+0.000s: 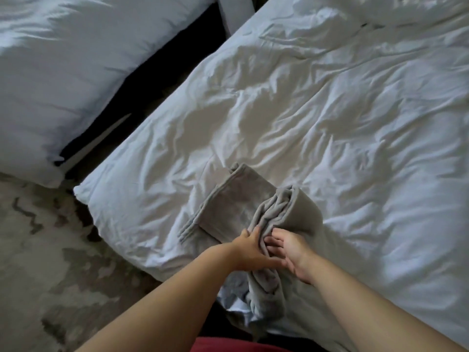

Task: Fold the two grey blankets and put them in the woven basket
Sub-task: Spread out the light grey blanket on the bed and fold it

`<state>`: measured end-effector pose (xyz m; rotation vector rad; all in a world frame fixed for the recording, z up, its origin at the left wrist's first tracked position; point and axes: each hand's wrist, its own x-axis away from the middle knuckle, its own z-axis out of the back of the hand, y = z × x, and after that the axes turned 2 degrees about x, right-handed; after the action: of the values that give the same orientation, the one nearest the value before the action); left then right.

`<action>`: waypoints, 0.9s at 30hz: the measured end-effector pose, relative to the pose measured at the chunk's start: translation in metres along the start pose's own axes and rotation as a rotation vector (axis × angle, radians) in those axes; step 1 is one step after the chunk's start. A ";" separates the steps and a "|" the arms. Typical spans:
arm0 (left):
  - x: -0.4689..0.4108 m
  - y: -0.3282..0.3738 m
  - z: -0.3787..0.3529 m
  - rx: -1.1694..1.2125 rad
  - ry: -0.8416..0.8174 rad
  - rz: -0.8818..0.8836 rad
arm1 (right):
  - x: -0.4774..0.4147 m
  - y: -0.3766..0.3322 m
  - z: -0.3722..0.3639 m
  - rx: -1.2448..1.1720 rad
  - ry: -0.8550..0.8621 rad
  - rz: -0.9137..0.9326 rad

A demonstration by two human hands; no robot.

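Grey blanket (291, 214), the half-folded one, lies bunched in long pleats on the near corner of the bed, and its lower end droops off the edge towards a strip of red clothing (228, 348). Two bare forearms reach in to it. The left hand (250, 250) has its thumb up on the cloth and its fingers wrapped round the gathered layers. The right hand (291, 252), just beside it, is turned palm-inward with bent fingers dug into the same pleats. The picture is soft there, but it looks like a pinch on the folds. Just behind and to the left, touching it, the second grey blanket (228, 199) sits flat on the rumpled white duvet (355, 123) as a neat folded rectangle. Off to the left is patterned carpet (38, 237), then a dark gap and another white bed (63, 72).
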<state>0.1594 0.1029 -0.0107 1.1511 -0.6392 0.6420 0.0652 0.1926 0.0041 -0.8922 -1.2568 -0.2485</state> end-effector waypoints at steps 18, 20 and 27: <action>-0.019 0.031 -0.089 -0.268 0.442 0.369 | -0.047 -0.025 0.150 0.807 0.222 0.581; -0.029 0.028 -0.088 -0.272 0.481 0.401 | -0.060 -0.037 0.152 0.854 0.138 0.615; -0.043 0.015 -0.094 -0.110 0.674 0.187 | -0.100 -0.065 0.130 0.806 -0.272 0.561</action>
<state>0.1316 0.1908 -0.0598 0.7081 -0.1982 1.0753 -0.1006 0.2114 -0.0518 -0.5364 -1.1495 0.8007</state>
